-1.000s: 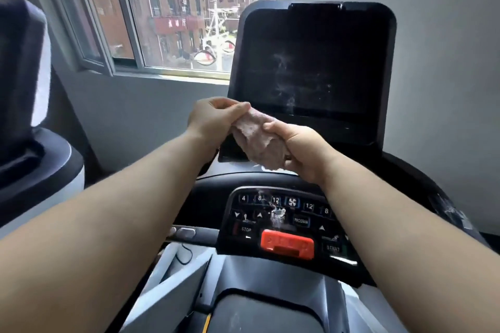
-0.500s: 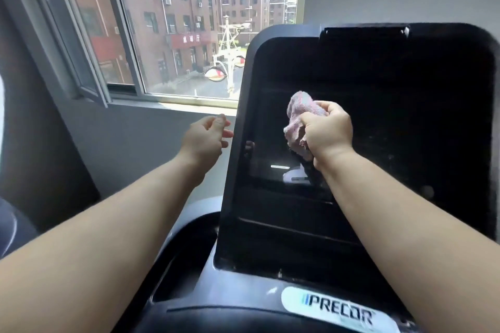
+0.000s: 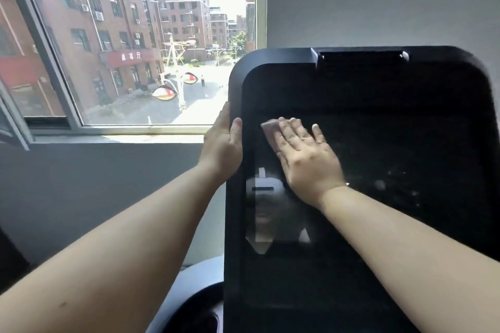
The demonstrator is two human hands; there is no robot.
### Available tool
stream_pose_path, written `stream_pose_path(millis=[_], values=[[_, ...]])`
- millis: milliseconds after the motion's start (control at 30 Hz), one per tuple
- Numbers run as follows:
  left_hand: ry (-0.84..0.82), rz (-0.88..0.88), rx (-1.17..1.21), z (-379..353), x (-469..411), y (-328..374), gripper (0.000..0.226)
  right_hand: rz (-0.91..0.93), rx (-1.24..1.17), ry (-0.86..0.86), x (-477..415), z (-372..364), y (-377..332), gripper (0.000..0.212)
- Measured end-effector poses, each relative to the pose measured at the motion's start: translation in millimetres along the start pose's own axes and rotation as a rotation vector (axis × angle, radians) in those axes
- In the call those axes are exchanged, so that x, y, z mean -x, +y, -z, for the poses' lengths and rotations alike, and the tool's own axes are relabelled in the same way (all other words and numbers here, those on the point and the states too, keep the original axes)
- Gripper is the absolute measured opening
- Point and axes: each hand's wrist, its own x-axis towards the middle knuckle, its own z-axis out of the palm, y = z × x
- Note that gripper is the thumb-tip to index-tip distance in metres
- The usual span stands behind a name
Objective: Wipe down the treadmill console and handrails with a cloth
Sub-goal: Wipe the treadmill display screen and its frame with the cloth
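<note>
Has laid the right hand (image 3: 305,159) flat on the upper left part of the console (image 3: 378,292) screen, fingers straight and spread, pressing the pink cloth (image 3: 269,126) underneath so that only a corner shows past the fingertips; half a second ago held it bunched in curled fingers. Has also closed the left hand (image 3: 221,149) around the left edge of the console, thumb on the front, where before hung free just beside it. Probably means real wiping of the screen begins now, with the console steadied. Still to clean: pale specks (image 3: 400,186) at the right of the screen. Handrails not in view.
</note>
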Motion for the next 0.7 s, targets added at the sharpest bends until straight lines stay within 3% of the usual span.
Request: stream_pose_path(millis=[133,167,333,400,467,567,600,700], values=[[-0.007,-0.041,0.036,-16.0,-14.6,-11.8,0.056,-0.536,-0.061,-0.010,-47.2,20.3,31.2,0.060],[0.019,-0.041,0.058,-21.2,-13.9,-13.4,0.056,-0.569,-0.093,-0.012,-58.4,21.0,19.7,0.062],[0.105,-0.065,0.190,-29.4,-15.3,-23.4,0.059,-0.004,-0.211,0.120,-62.8,-3.4,-34.0,0.052],[0.100,-0.063,0.206,-30.1,-14.6,-26.1,0.058,-0.030,-0.086,0.234,-58.4,-7.3,-1.8,0.050],[0.086,-0.065,0.239,-31.1,-10.9,-27.5,0.056,-0.283,-0.038,0.345,-52.3,-1.4,28.4,0.048],[0.087,-0.053,0.288,-31.2,-11.7,-29.5,0.055,-0.583,-0.075,0.266,-62.8,2.4,10.1,0.056],[0.090,-0.049,0.301,-31.6,-12.4,-30.2,0.055,-0.548,-0.111,0.217,-68.4,1.4,-7.1,0.059],[0.112,-0.043,0.353,-32.4,-12.5,-32.1,0.056,-0.202,-0.219,0.065,-78.1,1.8,-44.1,0.057]])
